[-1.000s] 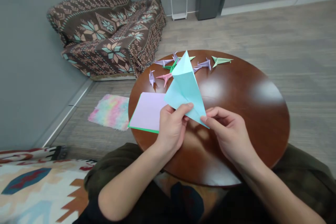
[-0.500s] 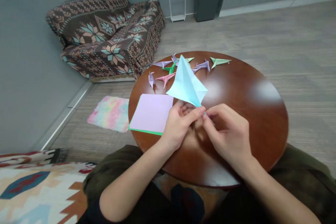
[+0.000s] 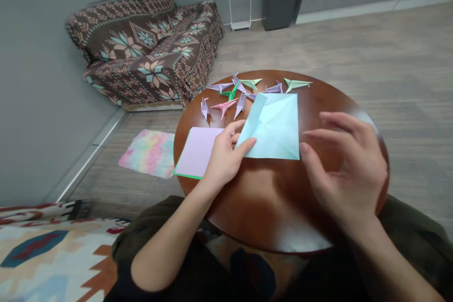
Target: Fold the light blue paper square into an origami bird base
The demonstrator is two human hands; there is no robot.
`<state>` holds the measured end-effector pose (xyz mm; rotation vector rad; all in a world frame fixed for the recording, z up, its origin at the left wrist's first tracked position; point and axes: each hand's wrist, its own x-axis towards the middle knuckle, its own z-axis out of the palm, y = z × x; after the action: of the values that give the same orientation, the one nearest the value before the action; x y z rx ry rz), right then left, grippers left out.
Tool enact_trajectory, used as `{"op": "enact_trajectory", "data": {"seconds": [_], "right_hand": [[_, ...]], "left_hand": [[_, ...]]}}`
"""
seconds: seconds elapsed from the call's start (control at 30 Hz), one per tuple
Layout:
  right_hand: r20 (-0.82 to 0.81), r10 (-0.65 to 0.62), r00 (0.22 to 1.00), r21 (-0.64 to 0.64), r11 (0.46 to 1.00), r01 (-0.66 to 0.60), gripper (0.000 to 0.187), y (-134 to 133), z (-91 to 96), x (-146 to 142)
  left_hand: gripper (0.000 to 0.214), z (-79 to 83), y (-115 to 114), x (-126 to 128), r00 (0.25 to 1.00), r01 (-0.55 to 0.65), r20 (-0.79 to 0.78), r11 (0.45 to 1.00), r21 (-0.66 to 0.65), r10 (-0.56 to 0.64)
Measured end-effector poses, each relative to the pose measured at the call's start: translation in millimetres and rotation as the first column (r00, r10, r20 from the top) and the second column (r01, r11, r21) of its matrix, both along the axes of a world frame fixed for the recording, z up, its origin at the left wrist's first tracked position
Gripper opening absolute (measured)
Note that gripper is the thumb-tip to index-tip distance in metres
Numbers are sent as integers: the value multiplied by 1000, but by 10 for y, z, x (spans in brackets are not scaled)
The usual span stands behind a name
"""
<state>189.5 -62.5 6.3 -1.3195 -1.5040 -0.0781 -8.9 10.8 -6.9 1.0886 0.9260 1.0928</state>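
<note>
A light blue paper sheet (image 3: 274, 127), creased and partly folded at its left edge, lies nearly flat on the round brown table (image 3: 318, 198). My left hand (image 3: 224, 158) pinches the sheet's lower left corner between thumb and fingers. My right hand (image 3: 348, 165) hovers just right of the sheet with fingers spread, its thumb tip close to the lower right corner, holding nothing. A small stack of square paper with a lilac sheet (image 3: 198, 151) on top lies under my left hand's side.
Several small folded paper figures (image 3: 244, 89) in lilac, pink and green lie along the table's far edge. A patterned brown sofa (image 3: 148, 52) stands behind on the left. A pastel mat (image 3: 150, 151) lies on the floor by the wall.
The blue paper was held up as a folded kite shape in both hands; now it is opened out and laid on the table. My right hand let go and moved right.
</note>
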Motion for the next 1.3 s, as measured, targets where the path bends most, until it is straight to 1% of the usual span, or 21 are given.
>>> {"op": "enact_trajectory", "data": {"seconds": [0.07, 0.1, 0.17, 0.2, 0.23, 0.27, 0.33, 0.4, 0.47, 0.53, 0.63, 0.7, 0.77, 0.8, 0.87, 0.93, 1.0, 1.07, 1.13, 1.23, 1.3], "right_hand": [[-200, 45, 979, -109, 992, -68, 34, 54, -37, 64], [-328, 84, 941, -154, 978, -141, 39, 82, -60, 85], [-538, 130, 833, -220, 932, -287, 42, 129, -97, 103], [-600, 128, 790, -248, 909, -336, 42, 143, -107, 104], [-629, 112, 769, -280, 890, -359, 42, 151, -109, 103], [-630, 86, 772, -317, 879, -357, 42, 153, -104, 101], [-581, 23, 814, -381, 876, -297, 41, 144, -82, 98], [-518, -13, 855, -406, 884, -232, 40, 131, -60, 96], [-465, 6, 886, -393, 895, -212, 41, 129, -58, 96], [-412, 50, 910, -385, 895, -223, 44, 141, -83, 105], [-303, 62, 951, -369, 912, -177, 49, 181, -151, 159], [-169, 47, 984, -287, 953, -95, 52, 200, -174, 210], [3, 49, 999, -183, 982, -47, 54, 189, -154, 240], [105, 52, 993, -153, 988, -36, 58, 169, -128, 238], [309, 90, 947, -132, 990, -51, 77, 102, -59, 195], [459, 143, 877, -162, 984, -75, 87, 20, 9, 119], [517, 135, 845, -179, 983, -48, 96, -46, 53, 49], [529, 54, 847, -131, 991, 18, 96, -78, 70, 14], [519, -29, 854, -62, 996, 71, 95, -79, 65, 13], [502, -81, 861, -5, 995, 96, 93, -63, 27, 22], [516, -73, 853, -3, 996, 87, 83, -59, -9, 8]], "left_hand": [[72, 5, 25, -17, 1000, 5, 24, 1000, 2, -5], [74, 7, 32, -17, 999, 17, 42, 1000, -4, -17], [66, 10, 33, -9, 995, 68, 71, 998, -16, -66], [58, 12, 29, -5, 993, 101, 68, 995, -19, -99], [52, 17, 23, -5, 990, 131, 48, 991, -18, -130], [47, 25, 15, -8, 988, 152, 9, 988, -8, -152], [41, 55, -6, -25, 980, 174, -105, 984, 31, -170], [43, 99, -30, -47, 953, 218, -223, 975, 40, -204], [47, 142, -46, -64, 915, 291, -288, 957, -12, -282], [40, 162, -46, -71, 899, 314, -296, 947, -72, -321], [25, 137, -7, -80, 932, 213, -284, 974, -78, -227], [24, 99, 36, -96, 946, 135, -290, 990, -51, -144], [24, 66, 76, -118, 951, 47, -307, 998, 44, -32], [23, 58, 90, -128, 948, -1, -317, 993, 117, 38], [22, 60, 98, -138, 933, -76, -324, 965, 251, 158], [24, 83, 80, -129, 936, -107, -295, 952, 287, 194], [28, 112, 47, -109, 964, -97, -220, 968, 232, 150], [29, 134, 19, -90, 986, -88, -122, 980, 177, 111], [30, 142, 9, -81, 992, -104, -59, 984, 142, 113], [28, 141, 17, -85, 988, -147, -40, 987, 71, 150], [26, 143, 15, -89, 989, -141, -48, 990, 29, 142]]}}
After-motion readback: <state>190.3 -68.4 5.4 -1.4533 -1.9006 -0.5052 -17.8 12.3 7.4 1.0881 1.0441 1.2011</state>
